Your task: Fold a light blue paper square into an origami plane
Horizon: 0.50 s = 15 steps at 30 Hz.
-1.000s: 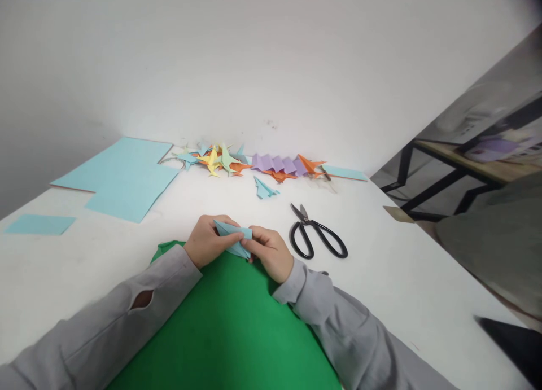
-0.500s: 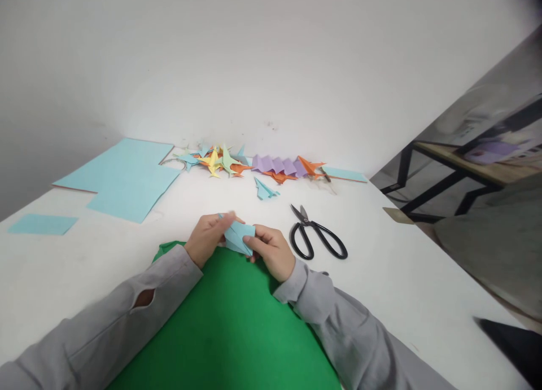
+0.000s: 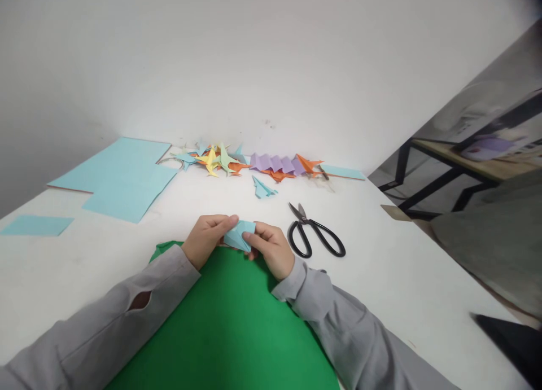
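Note:
A small folded piece of light blue paper (image 3: 237, 235) is held up between both hands, in front of a green cloth (image 3: 220, 316). My left hand (image 3: 207, 237) pinches its left edge, thumb on top. On its right side my right hand (image 3: 271, 246) grips it, thumb pressed on the front face and fingers behind. Crease lines show on the paper; the fingertips behind it are hidden. Black-handled scissors (image 3: 315, 232) lie with blades apart on the white table, just right of my right hand. A blue folded paper plane (image 3: 263, 188) rests beyond the hands.
Along the wall lie several folded paper figures (image 3: 212, 160), a purple pleated paper (image 3: 275, 163) and a blue strip (image 3: 342, 172). Large blue sheets (image 3: 127, 175) and a small blue rectangle (image 3: 38, 226) are at left. A dark object (image 3: 508, 339) sits near the right front edge.
My left thumb has come down from the paper's upper edge onto its left side. A corner that stuck up by the left fingers no longer shows. The right hand keeps its grip.

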Motion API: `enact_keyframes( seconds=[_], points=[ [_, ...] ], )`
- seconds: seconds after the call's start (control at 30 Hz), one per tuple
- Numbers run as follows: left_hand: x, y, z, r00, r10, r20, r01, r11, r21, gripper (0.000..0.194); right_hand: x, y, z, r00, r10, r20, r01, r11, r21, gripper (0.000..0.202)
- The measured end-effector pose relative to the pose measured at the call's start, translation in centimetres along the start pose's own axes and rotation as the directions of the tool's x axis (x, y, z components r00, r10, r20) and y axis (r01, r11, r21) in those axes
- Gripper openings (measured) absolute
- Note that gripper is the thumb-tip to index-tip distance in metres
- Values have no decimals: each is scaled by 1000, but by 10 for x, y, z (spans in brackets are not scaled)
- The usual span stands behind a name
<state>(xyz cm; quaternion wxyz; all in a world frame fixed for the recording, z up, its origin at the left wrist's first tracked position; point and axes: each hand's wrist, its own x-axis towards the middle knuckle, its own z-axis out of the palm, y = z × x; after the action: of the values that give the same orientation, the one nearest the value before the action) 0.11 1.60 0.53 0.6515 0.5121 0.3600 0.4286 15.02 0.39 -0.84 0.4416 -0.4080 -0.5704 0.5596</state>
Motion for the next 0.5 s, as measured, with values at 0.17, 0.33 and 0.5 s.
enact_keyframes(
  seconds=[0.17,0.33,0.5],
  points=[
    [-1,-1,2,998,63,-31,-56,980,192,28,1,1,0,1000,-15,-9,15,1000,15,24],
    [0,-3,1,999,26,-29,-23,994,103,28,1,3,0,999,-31,-14,31,999,9,27],
    [1,-5,0,996,14,-84,-5,993,117,27,0,2,-1,999,-38,-25,37,999,-36,35]
  ],
)
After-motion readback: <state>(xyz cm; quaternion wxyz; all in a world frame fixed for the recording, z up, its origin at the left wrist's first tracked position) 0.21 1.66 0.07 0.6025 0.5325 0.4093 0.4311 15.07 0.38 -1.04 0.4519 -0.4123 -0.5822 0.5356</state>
